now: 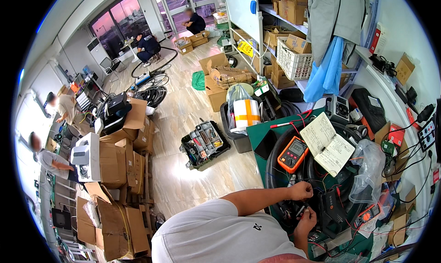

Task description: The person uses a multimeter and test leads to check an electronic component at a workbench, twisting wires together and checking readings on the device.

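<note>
My left hand (301,191) is closed in a pinch above the coiled thick black cable (274,159). Just below it, my right hand (307,220) is closed too, its fingertips around a small dark piece that I cannot make out. What the left fingers grip is hidden. Beside both hands stands a black box-shaped device (331,213) with an orange mark. Farther off, an orange clamp-type multimeter (292,154) lies on the cable coil, its screen lit. An open notebook (327,144) with handwriting rests next to it. A red test probe (281,125) lies at the far edge.
A second red meter (368,214) and a clear plastic bag (366,166) lie on the green bench mat (257,141). An open toolbox (204,143) is on the floor. Cardboard boxes (115,162) are stacked at left. Several other people work farther away.
</note>
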A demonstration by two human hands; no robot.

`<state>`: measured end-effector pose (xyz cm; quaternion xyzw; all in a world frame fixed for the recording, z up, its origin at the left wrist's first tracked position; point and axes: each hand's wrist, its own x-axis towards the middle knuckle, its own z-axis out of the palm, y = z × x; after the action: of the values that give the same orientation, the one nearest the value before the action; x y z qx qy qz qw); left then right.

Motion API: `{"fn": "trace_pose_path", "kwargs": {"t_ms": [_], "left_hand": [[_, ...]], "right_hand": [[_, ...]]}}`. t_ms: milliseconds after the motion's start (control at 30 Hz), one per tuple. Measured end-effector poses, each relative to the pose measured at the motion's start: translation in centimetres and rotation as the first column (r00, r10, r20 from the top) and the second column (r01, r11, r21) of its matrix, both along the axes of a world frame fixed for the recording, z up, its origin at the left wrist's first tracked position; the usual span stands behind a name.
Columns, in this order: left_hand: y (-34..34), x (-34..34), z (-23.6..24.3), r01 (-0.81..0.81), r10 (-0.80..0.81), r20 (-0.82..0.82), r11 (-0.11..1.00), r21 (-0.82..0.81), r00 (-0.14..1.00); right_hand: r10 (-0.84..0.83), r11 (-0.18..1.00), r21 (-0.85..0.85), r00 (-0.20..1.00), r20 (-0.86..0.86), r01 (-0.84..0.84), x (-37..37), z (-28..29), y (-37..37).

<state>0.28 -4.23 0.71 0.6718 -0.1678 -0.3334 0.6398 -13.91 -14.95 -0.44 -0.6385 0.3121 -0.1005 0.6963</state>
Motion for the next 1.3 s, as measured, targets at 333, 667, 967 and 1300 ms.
{"fn": "trace_pose_path", "kwargs": {"t_ms": [333,667,967,1300], "left_hand": [[0.0,0.0,0.0,-0.006,0.006,-0.007,1.000,0.000,1.000],[0.0,-0.1,0.2,-0.007,0.007,0.017,1.000,0.009,1.000],[-0.2,-0.2,-0.3,-0.035,0.034,-0.014,0.999,-0.041,0.999],[-0.1,-0.1,-0.2,-0.021,0.021,-0.035,1.000,-0.022,0.999]], "right_hand": [[-0.002,1.000,0.007,1.000,0.002,0.002,0.0,0.1,0.1],[0.000,1.000,0.002,1.000,0.013,0.000,0.0,0.0,0.1],[0.000,1.000,0.009,1.000,0.022,0.000,0.0,0.1,0.1],[-0.004,1.000,0.010,1.000,0.012,0.003,0.0,0.4,0.2]]}}
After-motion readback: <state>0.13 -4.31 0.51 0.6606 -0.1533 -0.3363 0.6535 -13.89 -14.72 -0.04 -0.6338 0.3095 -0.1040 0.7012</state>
